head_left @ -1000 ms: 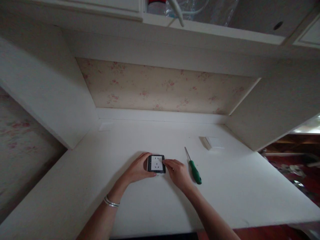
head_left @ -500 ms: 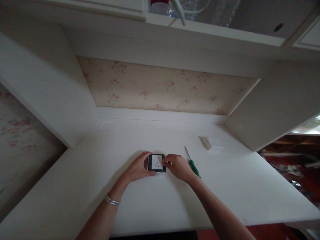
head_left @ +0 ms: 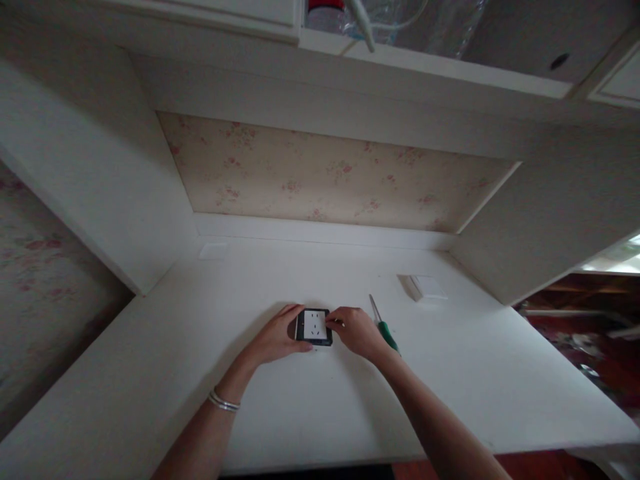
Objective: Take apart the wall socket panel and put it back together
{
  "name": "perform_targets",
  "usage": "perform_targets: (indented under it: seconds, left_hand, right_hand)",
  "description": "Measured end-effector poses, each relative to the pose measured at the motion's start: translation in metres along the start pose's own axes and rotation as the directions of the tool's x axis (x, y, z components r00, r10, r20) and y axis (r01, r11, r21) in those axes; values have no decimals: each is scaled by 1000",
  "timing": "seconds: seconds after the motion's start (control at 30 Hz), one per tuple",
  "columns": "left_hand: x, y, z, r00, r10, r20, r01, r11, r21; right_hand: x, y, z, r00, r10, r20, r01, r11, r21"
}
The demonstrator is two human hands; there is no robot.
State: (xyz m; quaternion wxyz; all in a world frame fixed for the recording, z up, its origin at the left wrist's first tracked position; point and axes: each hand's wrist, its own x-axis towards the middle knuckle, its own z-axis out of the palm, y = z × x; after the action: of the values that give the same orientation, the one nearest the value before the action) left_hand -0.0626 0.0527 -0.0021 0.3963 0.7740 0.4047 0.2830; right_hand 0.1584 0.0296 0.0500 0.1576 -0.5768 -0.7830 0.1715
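A wall socket [head_left: 315, 325], with a white slotted face in a dark frame, is held just above or on the white tabletop; I cannot tell which. My left hand [head_left: 278, 337] grips its left side, thumb along the near edge and fingers at the far edge. At the socket's right edge, my right hand [head_left: 354, 329] is closed in a pinch, and whatever is between the fingertips is too small to make out. A screwdriver [head_left: 387, 333] with a green handle lies just right of my right hand, its shaft pointing away from me.
A white square plate-like piece [head_left: 429, 287] lies at the back right of the tabletop [head_left: 280, 420]. Another flat white piece [head_left: 213, 251] is at the back left. White side panels flank the surface, and an open shelf [head_left: 450, 65] with clear plastic items hangs above.
My right fingers have shifted slightly at the socket's right edge. The left hand keeps its grip, and the camera view has moved a little.
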Motion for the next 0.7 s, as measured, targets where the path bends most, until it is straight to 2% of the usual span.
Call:
perform_targets:
  seconds: [0.23,0.5,0.7]
  left_hand:
    - [-2,-6,2,1000,-24,8,23,1000,19]
    - [-2,-8,3,1000,-27,-10,27,999,35]
    - [-3,-5,2,1000,-15,-17,15,1000,24]
  right_hand:
    - [1,-1,-5,996,-29,85,34,998,-49]
    - [6,-1,-4,995,65,82,-59,996,-68]
    - [7,2,-4,994,20,107,-15,999,-47]
